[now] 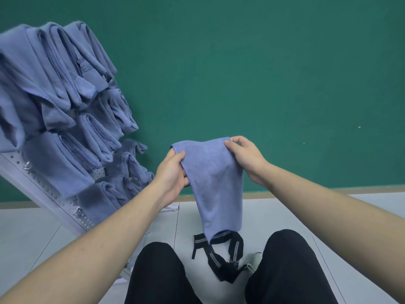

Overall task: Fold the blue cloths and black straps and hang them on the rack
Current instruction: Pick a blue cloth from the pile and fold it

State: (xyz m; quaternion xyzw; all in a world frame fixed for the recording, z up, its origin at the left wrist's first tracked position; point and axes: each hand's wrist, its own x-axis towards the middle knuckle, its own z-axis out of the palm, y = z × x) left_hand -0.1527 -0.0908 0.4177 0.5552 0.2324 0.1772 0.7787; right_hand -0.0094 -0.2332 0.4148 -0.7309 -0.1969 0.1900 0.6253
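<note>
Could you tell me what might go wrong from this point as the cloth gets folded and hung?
Both hands, left hand and right hand, pinch only the top edge of the blue microfibre cloth, so it could slip. Its hanging tip nearly touches the black striped straps on the floor and might snag them. The white perforated rack looks crowded with cloths.

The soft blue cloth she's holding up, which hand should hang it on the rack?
Probably the left hand. It grips the soft blue microfibre cloth on the side nearer the white perforated metal rack, which stands to the left. The right hand pinches the far corner.
</note>
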